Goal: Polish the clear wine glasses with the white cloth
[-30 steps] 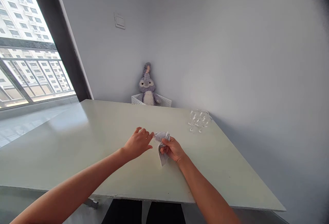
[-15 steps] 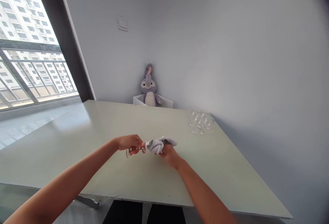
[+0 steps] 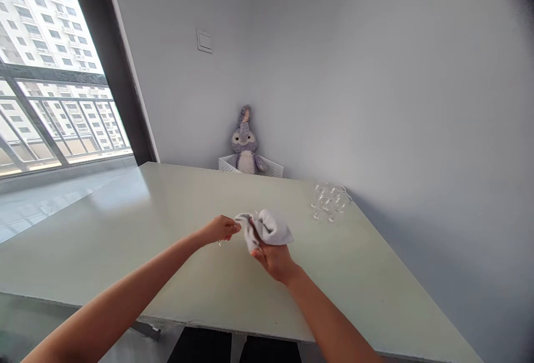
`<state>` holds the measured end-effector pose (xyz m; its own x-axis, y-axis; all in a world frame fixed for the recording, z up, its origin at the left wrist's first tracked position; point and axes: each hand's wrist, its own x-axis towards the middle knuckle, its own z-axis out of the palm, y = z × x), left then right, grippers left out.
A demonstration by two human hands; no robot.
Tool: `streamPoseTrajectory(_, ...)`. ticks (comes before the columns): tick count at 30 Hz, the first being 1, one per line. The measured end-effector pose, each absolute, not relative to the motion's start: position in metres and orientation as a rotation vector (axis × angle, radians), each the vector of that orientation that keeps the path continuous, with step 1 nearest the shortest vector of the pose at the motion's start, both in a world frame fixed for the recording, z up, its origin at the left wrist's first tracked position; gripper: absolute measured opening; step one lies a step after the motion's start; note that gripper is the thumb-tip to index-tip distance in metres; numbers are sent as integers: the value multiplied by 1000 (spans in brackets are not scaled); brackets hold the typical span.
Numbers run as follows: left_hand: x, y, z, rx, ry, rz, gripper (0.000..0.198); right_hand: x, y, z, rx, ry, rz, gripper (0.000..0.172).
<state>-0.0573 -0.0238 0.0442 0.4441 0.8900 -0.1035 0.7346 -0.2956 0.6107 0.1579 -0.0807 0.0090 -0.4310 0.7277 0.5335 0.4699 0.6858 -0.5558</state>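
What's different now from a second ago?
The left hand, open before, has closed, seemingly on a mostly hidden glass. The right hand still holds the gray cloth, whose hanging tail is now bunched up. The plush rabbit and clustered glasses stayed put.

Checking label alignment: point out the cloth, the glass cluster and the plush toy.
Cloth (image 3: pixel 276 230): head view, on its bunched part.
Glass cluster (image 3: pixel 327 203): head view, near the group's middle.
Plush toy (image 3: pixel 246 162): head view, on its pale belly.
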Motion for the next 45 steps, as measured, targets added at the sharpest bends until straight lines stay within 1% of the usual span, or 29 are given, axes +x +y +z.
streamPoseTrajectory(2,-45,-35,43,2276,1394,343,28,149,-85,11,-904,-2167,416,45)
streamPoseTrajectory(3,-40,-41,42,2314,1397,362,25,147,-86,12,-924,-2141,420,45)
streamPoseTrajectory(6,-30,-55,40,2517,1297,408,21,149,-78,11,-1006,-1935,550,36)
streamPoseTrajectory(9,-27,-61,39,2844,1126,410,20,163,-64,9,-1057,-1596,1002,24)
streamPoseTrajectory(12,-25,-62,40,2960,1109,436,24,175,-52,7,-1027,-1349,1351,28)
streamPoseTrajectory(15,-19,-62,41,2899,1261,560,31,177,-49,6,-854,-1040,1604,32)
streamPoseTrajectory(17,-13,-60,40,2825,1384,662,32,173,-50,7,-722,-822,1709,36)
streamPoseTrajectory(20,0,-57,35,2724,1551,790,31,164,-53,8,-622,-742,1681,40)
streamPoseTrajectory(24,21,-54,34,2623,1691,918,33,152,-61,11,-589,-848,1636,36)
streamPoseTrajectory(29,49,-67,37,2590,1704,1097,40,143,-75,16,-660,-978,1527,32)
streamPoseTrajectory(32,54,-74,39,2553,1682,1123,42,144,-75,17,-752,-986,1484,30)
streamPoseTrajectory(34,49,-73,43,2448,1589,1091,37,149,-71,16,-742,-953,1483,28)
streamPoseTrajectory(36,38,-65,48,2186,1397,1038,29,154,-67,15,-695,-908,1528,25)
streamPoseTrajectory(37,32,-60,51,2008,1274,1008,29,156,-66,14,-676,-890,1570,24)
streamPoseTrajectory(38,26,-55,55,1821,1147,982,32,158,-66,14,-660,-884,1626,23)
streamPoseTrajectory(41,12,-42,62,1397,796,881,49,160,-67,11,-620,-923,1802,21)
streamPoseTrajectory(43,9,-39,63,1289,663,824,56,160,-68,9,-619,-968,1850,22)
streamPoseTrajectory(45,11,-40,59,1268,674,846,56,161,-68,7,-688,-1066,1779,24)
